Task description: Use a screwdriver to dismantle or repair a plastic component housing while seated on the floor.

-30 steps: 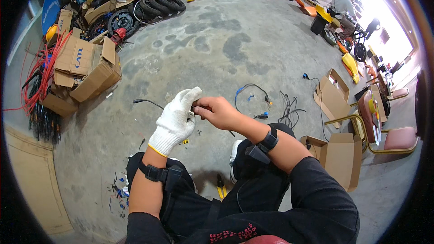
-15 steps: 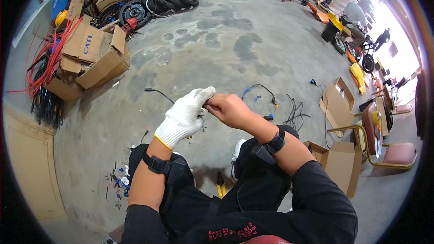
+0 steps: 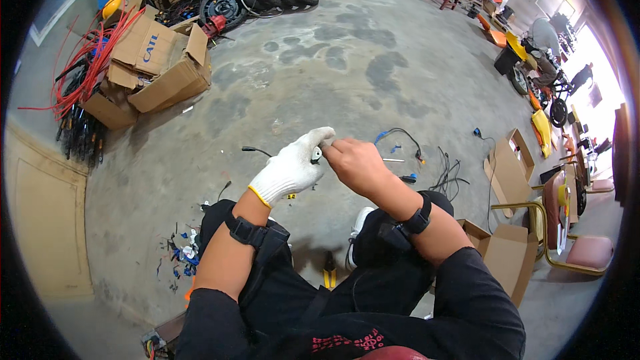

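Note:
My left hand (image 3: pixel 291 169), in a white knit glove with a yellow cuff edge, is closed around a black cable (image 3: pixel 257 151). The cable's thicker end sticks out to the left of the glove. A small white round piece (image 3: pixel 317 154) with a dark part shows between the gloved fingers. My bare right hand (image 3: pixel 355 164) meets the left fingertips, its own fingers pinched together; what they grip is hidden. Below, between my feet, lie pliers (image 3: pixel 329 276) with yellow handles.
Right of my hands, loose cables (image 3: pixel 448 177) with connectors and a thin rod (image 3: pixel 394 160) lie on the concrete floor. Flat cardboard boxes (image 3: pixel 512 170) and a pink-seated chair (image 3: pixel 590 253) stand farther right. Scraps (image 3: pixel 183 253) lie left of my knee; a big carton (image 3: pixel 163 60) stands far left.
The view has shifted, so the surroundings sit farther right. My hands stay together; the gloved hand has turned a little, and the white round piece now shows in it.

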The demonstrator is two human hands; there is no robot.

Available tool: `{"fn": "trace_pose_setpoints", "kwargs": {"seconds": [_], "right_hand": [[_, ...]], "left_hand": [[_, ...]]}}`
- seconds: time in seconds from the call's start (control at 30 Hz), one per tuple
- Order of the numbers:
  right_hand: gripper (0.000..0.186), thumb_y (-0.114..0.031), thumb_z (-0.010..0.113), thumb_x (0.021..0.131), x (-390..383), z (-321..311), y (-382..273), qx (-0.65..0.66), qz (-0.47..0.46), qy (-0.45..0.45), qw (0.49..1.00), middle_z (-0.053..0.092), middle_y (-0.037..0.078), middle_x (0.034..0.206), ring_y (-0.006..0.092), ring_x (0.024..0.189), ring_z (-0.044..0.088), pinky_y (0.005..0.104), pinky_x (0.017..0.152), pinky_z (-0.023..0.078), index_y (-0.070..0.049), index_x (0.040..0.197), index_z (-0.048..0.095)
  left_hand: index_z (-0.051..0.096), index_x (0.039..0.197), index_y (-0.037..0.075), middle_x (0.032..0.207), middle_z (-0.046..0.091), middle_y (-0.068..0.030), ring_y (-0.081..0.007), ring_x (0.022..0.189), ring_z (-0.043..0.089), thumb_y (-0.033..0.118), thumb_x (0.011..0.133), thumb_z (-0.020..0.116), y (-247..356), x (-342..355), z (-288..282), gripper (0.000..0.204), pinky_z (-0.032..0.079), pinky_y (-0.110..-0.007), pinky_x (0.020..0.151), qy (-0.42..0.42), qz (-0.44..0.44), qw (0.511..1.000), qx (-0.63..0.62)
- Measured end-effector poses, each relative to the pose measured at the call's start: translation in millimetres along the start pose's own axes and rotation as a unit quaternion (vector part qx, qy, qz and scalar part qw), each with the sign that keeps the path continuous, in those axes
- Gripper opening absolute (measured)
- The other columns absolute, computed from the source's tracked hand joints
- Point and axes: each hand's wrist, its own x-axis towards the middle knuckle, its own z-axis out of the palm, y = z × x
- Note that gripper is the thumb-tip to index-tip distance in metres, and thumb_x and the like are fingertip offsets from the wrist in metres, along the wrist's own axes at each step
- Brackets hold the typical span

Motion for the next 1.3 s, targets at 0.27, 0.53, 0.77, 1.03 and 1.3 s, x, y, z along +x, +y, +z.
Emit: {"fn": "trace_pose_setpoints", "kwargs": {"seconds": [0.27, 0.53, 0.77, 1.03, 1.3], "right_hand": [[0.017, -0.016, 0.066, 0.092, 5.7, -11.4, 8.7, 0.363, 0.193, -0.006, 0.911, 0.069, 0.015, 0.078, 0.0247, 0.064, 0.066, 0.0346, 0.062, 0.052, -0.002, 0.098, 0.072], [0.018, -0.016, 0.066, 0.092, 4.8, -17.6, 4.8, 0.345, 0.203, -0.007, 0.916, 0.068, 0.016, 0.077, 0.0255, 0.067, 0.066, 0.0359, 0.063, 0.051, 0.000, 0.096, 0.071], [0.011, -0.011, 0.068, 0.089, 5.1, -15.5, 6.4, 0.232, 0.075, 0.047, 0.969, 0.061, 0.015, 0.077, 0.0320, 0.066, 0.060, 0.0399, 0.060, 0.047, 0.000, 0.090, 0.066], [0.010, -0.015, 0.065, 0.089, 4.0, -2.8, 5.1, 0.112, 0.048, 0.032, 0.992, 0.065, 0.014, 0.083, 0.0371, 0.076, 0.064, 0.0463, 0.065, 0.052, -0.006, 0.087, 0.061], [0.015, -0.017, 0.067, 0.091, 2.9, -8.5, 4.4, 0.220, 0.126, 0.027, 0.967, 0.069, 0.015, 0.086, 0.0304, 0.073, 0.067, 0.0376, 0.063, 0.053, -0.003, 0.093, 0.070]], "left_hand": [[0.048, 0.139, 0.011, 0.127, 0.059, -0.0177, -0.0355, 0.113, 0.062, -0.014, 0.077, 0.050, -15.4, 4.9, 8.5, 0.067, 0.053, -0.038, 0.093, 0.115, 0.203, 0.972, 0.042], [0.051, 0.136, 0.010, 0.121, 0.060, -0.0163, -0.0368, 0.101, 0.065, -0.013, 0.075, 0.053, -11.1, 7.3, 4.8, 0.065, 0.056, -0.040, 0.083, 0.134, 0.272, 0.949, 0.085], [0.049, 0.138, 0.009, 0.124, 0.060, -0.0180, -0.0387, 0.109, 0.062, -0.012, 0.072, 0.055, -13.0, 6.3, 4.9, 0.069, 0.054, -0.041, 0.090, 0.120, 0.256, 0.953, 0.113], [0.044, 0.143, 0.011, 0.133, 0.056, -0.0174, -0.0360, 0.120, 0.058, -0.009, 0.074, 0.056, -17.8, 5.6, 5.8, 0.073, 0.051, -0.039, 0.100, 0.058, 0.163, 0.980, 0.094], [0.044, 0.144, 0.012, 0.132, 0.055, -0.0172, -0.0362, 0.119, 0.059, -0.008, 0.079, 0.055, -14.1, 5.0, 6.9, 0.069, 0.051, -0.040, 0.098, 0.080, 0.152, 0.984, 0.055]]}}
